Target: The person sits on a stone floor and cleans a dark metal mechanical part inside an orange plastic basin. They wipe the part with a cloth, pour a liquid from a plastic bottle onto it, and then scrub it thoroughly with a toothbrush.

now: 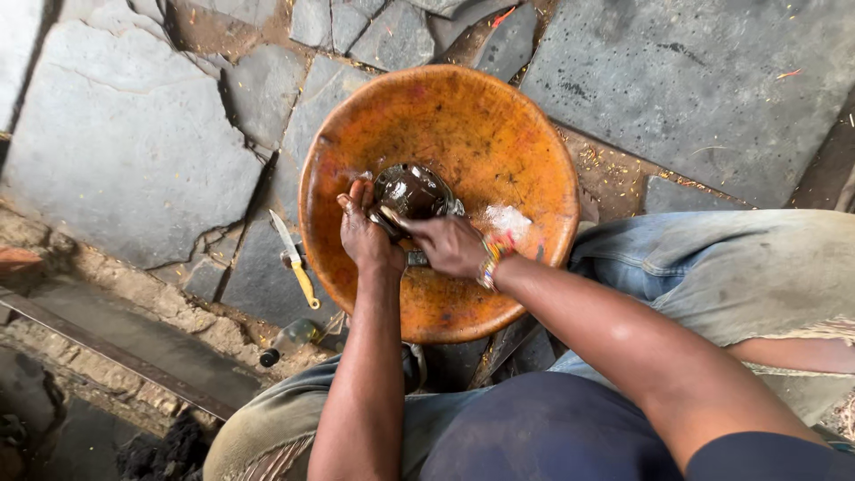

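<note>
A wide orange wooden bowl (481, 116) rests on the stone floor between my knees. Inside it lies a dark, wet, rounded object (411, 190). My left hand (363, 233) grips its left side with the fingers curled over it. My right hand (447, 242), with a beaded bracelet at the wrist, presses on its lower right side; a small pale tool may be under the fingers, but I cannot tell. A patch of white foam (508, 216) sits in the bowl beside my right wrist.
A knife with a yellow handle (295, 260) lies on the stone slabs left of the bowl. A small bottle with a dark cap (289, 339) lies below it near my left knee. Cracked grey slabs (125, 142) surround the bowl.
</note>
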